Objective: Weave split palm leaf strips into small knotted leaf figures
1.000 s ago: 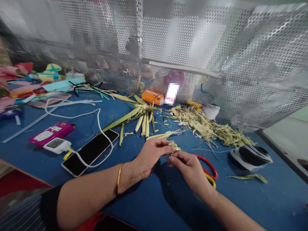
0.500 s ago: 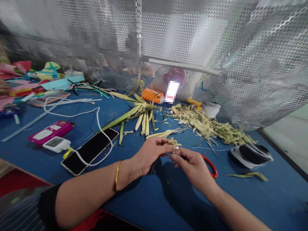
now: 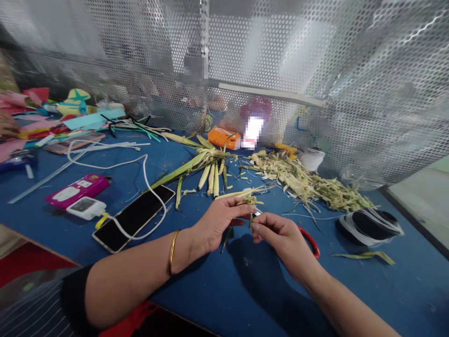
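My left hand [image 3: 220,224], a gold bangle on its wrist, is closed in a pinch around a small piece of pale green-yellow leaf strips [image 3: 249,200]. Close beside it, the thumb and fingers of my right hand [image 3: 280,236] pinch a short green leaf strip [image 3: 250,221] that hangs from that piece. Scissors with red handles [image 3: 310,241] are kept in the right hand; part of their blade [image 3: 257,213] shows between the two hands, the rest hidden by the fingers. Just beyond lie a bundle of long leaves [image 3: 196,161] and rolled pale strips [image 3: 210,180].
A heap of leaf scraps [image 3: 301,180] lies at the back right, near a black spool with white cord [image 3: 368,227]. On the left are a dark phone [image 3: 135,217], a magenta device [image 3: 79,191] and a white cable. A perforated metallic screen [image 3: 266,61] bounds the back.
My hands have drawn slightly apart, and a green strip now shows between them at the right fingertips. The view has shifted slightly; other things stay in place.
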Demonstrator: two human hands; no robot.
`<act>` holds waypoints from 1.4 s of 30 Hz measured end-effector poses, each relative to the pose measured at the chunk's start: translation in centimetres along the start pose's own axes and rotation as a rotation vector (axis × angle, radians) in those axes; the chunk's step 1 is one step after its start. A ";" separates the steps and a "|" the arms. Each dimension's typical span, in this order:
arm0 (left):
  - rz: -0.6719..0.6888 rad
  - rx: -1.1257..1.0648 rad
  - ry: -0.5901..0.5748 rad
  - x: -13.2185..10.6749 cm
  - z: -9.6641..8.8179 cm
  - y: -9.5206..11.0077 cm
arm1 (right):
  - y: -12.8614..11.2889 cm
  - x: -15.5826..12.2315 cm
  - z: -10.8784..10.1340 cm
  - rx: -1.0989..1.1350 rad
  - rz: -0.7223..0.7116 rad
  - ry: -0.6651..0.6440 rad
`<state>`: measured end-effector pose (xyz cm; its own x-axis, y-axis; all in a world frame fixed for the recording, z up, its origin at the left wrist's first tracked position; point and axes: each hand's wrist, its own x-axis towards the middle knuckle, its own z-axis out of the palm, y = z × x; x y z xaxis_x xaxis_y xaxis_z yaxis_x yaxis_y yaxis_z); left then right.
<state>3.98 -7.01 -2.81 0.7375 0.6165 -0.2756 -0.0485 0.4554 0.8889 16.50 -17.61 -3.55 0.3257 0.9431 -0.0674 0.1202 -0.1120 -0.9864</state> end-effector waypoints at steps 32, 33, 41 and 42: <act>0.076 0.154 0.020 0.2 -0.1 -0.2 | 0.7 0.3 -0.6 -0.198 -0.123 0.144; 0.092 0.162 0.026 0.2 0.0 -0.3 | 0.7 0.3 -0.4 -0.177 -0.109 0.146; 0.165 0.352 0.051 0.0 0.3 -0.3 | 0.4 0.3 -0.5 -0.166 -0.084 0.159; 0.167 0.380 0.061 -0.1 0.3 -0.2 | 0.3 0.3 -0.5 -0.191 -0.080 0.152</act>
<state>4.14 -7.32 -2.85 0.6985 0.7042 -0.1273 0.0961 0.0839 0.9918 17.15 -17.49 -3.82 0.4438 0.8949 0.0474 0.3217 -0.1097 -0.9405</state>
